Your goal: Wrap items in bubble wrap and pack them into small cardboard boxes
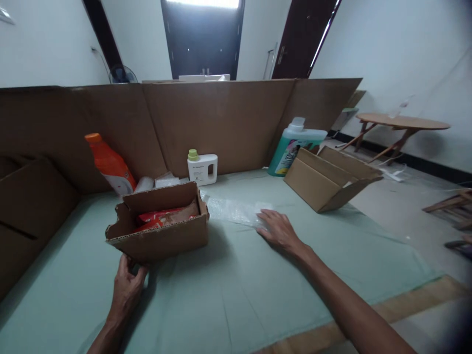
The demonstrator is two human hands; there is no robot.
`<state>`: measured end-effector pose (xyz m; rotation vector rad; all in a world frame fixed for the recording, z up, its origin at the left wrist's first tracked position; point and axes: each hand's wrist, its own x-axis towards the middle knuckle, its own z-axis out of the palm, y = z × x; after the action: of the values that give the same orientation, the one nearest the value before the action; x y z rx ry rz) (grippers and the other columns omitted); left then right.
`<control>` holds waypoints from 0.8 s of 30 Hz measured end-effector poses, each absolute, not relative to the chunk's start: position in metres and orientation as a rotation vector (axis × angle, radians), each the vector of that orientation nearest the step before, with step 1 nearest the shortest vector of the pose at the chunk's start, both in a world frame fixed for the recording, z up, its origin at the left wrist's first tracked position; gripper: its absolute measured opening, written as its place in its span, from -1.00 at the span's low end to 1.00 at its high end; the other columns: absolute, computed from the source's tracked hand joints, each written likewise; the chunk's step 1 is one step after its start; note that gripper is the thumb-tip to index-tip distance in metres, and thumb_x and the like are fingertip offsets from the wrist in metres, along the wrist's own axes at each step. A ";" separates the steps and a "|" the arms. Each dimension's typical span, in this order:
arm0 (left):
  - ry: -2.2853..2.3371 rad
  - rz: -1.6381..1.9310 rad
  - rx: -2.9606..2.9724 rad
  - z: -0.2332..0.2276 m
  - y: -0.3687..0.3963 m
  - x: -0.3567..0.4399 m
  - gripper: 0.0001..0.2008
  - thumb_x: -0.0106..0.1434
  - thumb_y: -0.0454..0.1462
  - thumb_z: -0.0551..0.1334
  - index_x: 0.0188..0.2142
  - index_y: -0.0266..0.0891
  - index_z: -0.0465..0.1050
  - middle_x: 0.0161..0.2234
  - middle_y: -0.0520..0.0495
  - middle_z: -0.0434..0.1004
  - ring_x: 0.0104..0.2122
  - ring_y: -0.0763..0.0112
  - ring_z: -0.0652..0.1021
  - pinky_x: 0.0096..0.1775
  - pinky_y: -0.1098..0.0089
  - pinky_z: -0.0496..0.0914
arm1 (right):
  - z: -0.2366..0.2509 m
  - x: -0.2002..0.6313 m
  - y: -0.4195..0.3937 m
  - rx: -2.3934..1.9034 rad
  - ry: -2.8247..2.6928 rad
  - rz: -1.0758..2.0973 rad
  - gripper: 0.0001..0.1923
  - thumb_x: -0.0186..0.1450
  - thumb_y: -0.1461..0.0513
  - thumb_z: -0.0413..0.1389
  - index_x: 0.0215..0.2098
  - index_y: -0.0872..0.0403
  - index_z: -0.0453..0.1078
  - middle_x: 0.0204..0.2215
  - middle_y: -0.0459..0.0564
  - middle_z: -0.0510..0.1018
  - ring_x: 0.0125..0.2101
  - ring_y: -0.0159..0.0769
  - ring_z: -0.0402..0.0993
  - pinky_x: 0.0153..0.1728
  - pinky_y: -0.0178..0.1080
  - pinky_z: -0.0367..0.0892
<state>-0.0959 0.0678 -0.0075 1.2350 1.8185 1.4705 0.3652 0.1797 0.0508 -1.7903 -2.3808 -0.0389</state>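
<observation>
My left hand (127,287) is closed on the lower left corner of an open cardboard box (165,240), thumb in front and fingers partly hidden beneath it. The box leans a little, and red packets (162,219) lie inside. To its right a strip of clear bubble wrap (232,209) stretches across the green cloth. At the strip's right end my right hand (278,228) has its fingers and thumb around the edge of the wrap. The far end of the strip passes behind the box.
Behind stand an orange bottle (110,164), a white jug with a green cap (202,168) and a teal detergent bottle (291,150). Another cardboard box (324,182) sits tilted at the right. Tall cardboard panels (221,128) border the back of the green cloth (236,295).
</observation>
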 end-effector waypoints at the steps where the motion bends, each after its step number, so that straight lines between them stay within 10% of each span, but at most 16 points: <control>1: 1.813 1.472 1.249 -0.007 0.068 -0.096 -0.55 0.05 -0.11 0.32 -0.07 -0.19 0.37 -0.16 -0.09 0.56 -0.15 0.18 0.58 -0.17 0.30 0.43 | 0.052 0.360 0.183 -1.784 -2.392 -0.048 -0.64 0.35 0.18 0.08 0.08 0.04 0.49 0.19 0.19 0.48 0.16 0.04 0.36 0.07 -0.01 0.22; 9: 1.807 1.526 1.237 0.004 0.069 -0.089 -0.45 -0.04 -0.11 0.33 -0.05 -0.21 0.31 -0.16 -0.12 0.54 -0.10 0.13 0.56 -0.07 0.24 0.43 | 0.085 0.341 0.149 -1.719 -2.511 0.033 -0.74 0.39 0.14 0.08 -0.29 0.04 0.59 -0.33 0.13 0.67 -0.29 -0.10 0.56 -0.21 -0.14 0.26; 24: 1.846 1.547 1.266 0.006 0.066 -0.084 -0.47 -0.04 -0.14 0.29 -0.06 -0.22 0.30 -0.14 -0.12 0.51 -0.09 0.19 0.52 -0.03 0.26 0.40 | 0.065 0.216 0.153 -1.002 -2.388 0.830 -0.38 0.22 0.13 0.28 0.21 0.08 0.31 0.05 0.17 0.57 0.01 0.04 0.51 -0.02 -0.06 0.38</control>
<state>-0.0837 0.0659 0.0058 1.2658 1.8462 1.5467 0.2158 0.1525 0.0650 -1.0021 -2.3882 0.8300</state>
